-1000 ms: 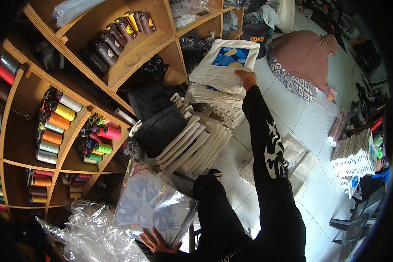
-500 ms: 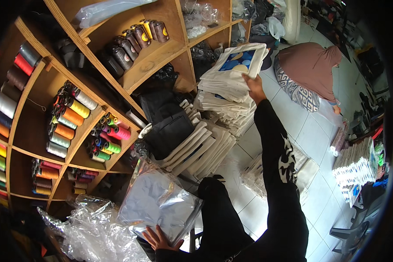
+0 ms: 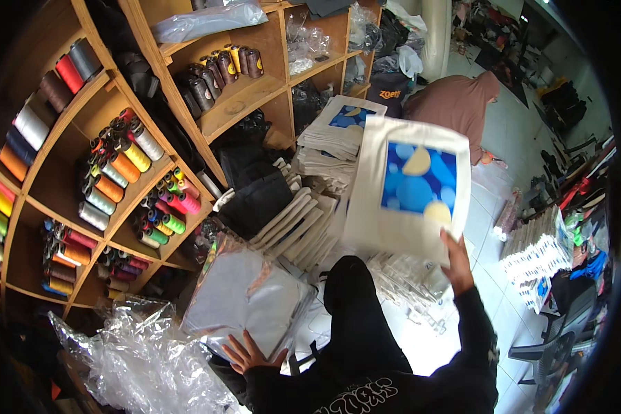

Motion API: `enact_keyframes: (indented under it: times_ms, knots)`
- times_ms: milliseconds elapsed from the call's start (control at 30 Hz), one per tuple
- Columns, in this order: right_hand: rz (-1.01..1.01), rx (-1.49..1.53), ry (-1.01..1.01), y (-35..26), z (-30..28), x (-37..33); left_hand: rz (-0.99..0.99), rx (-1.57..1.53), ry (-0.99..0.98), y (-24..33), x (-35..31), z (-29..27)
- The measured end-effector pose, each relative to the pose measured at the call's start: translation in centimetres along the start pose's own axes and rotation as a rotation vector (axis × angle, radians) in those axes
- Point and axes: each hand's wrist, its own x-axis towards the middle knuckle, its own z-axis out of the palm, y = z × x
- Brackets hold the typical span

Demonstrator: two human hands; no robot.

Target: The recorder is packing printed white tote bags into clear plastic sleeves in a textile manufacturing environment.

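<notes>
- A sewing workshop, I'd say
- wooden shelves (image 3: 250, 91) at left and upper left, lined with coloured thread spools (image 3: 109, 187)
- cream cloth bags (image 3: 324, 143) piled up near the centre
- loose clear plastic (image 3: 145, 353) heaped at lower left

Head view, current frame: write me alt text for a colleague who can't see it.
The right hand holds up a cream cloth piece with a blue patterned panel, while the left hand rests spread on a shiny plastic bundle. Beyond are stacked cloth pieces, wooden shelves of thread spools and another person in brown.
</notes>
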Motion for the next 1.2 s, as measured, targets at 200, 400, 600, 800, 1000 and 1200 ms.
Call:
enact_keyframes:
  times_ms: [200,400,600,800,1000,1200]
  knots:
    - [0.167,-0.035,-0.057,7.0,-8.3,-15.1,0.020,-0.017,0.020,-0.3,0.6,0.6]
    - [0.468,-0.269,-0.254,12.9,-12.3,-17.9,-0.049,-0.028,0.011,-1.1,0.2,1.0]
    - [0.446,-0.268,-0.247,10.8,-11.8,-17.4,0.008,-0.028,0.080,-0.4,0.5,2.0]
    - [0.341,-0.225,-0.392,10.1,-12.4,-17.1,-0.058,0.007,0.095,-0.5,0.2,2.4]
    - [0.436,-0.286,-0.505,8.9,-12.8,-19.7,-0.055,0.035,0.109,-0.4,0.1,2.6]
    - [0.440,-0.379,-0.588,7.6,-11.8,-19.0,-0.044,0.103,0.099,0.4,0.3,2.6]
